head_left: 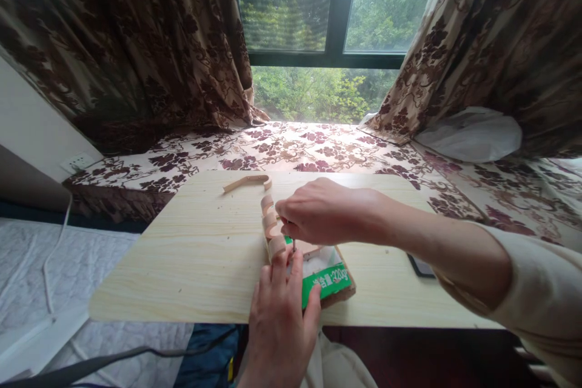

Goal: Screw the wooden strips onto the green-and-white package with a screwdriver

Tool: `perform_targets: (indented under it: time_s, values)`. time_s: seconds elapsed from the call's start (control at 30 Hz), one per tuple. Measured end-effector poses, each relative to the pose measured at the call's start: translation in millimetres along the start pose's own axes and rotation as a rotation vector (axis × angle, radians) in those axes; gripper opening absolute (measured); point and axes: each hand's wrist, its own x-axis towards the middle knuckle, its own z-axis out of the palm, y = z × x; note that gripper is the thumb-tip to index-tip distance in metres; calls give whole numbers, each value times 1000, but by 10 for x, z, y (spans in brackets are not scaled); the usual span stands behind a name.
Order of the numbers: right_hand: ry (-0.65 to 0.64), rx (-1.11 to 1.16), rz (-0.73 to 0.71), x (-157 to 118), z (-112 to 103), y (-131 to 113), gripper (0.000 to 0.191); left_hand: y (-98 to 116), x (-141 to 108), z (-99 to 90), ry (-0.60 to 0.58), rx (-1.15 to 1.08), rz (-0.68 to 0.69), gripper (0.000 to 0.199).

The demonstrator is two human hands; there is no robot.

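Note:
My right hand (313, 211) is closed in a fist around a thin upright metal tool (293, 245); its handle is hidden in the fingers, and the shaft points down. Its tip meets a pale wooden piece with curled ends (276, 246) near my left fingertips. My left hand (284, 309) presses and steadies this wooden piece with its fingers, while the thumb lies against a small cardboard box with a green printed label (325, 282). The wooden piece lies along the box's left side and over it. Several curls show in a row, partly covered by my hands.
A separate hooked wooden strip (248, 182) lies at the back of the light wooden table (195, 254). A dark flat object (422, 267) is partly under my right forearm. Behind stand a flower-patterned sill (295, 145) and a white plastic bag (473, 133).

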Motion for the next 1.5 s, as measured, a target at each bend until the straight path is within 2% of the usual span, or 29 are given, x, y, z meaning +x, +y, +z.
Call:
perform_targets:
  time_s: [0.13,0.23,0.5,0.7,1.0,1.2,1.43,1.5]
  values:
    - [-11,18,-44,-25,-54,6,17,0,0,0,9,-8,4,43]
    - [-24,16,-89,-35,-67,-6,20,0,-6,7,17,-4,-2,43]
    - [-1,19,10,1,5,11,24,-8,-10,8,-8,5,10,45]
    - [-10,25,-95,-34,-59,43,18,-1,3,-2,-1,4,7,45]
    - [1,-11,-4,15,1,29,26,-8,-3,6,9,5,27,43]
    - [-8,7,-112,-27,-48,18,16,2,-1,3,7,11,6,43]
    - [-28,16,-4,-17,-30,-17,25,-1,-3,8,23,3,-2,41]
    - [-33,5,-9,-30,-52,-22,22,1,-1,-1,11,-3,-9,41]
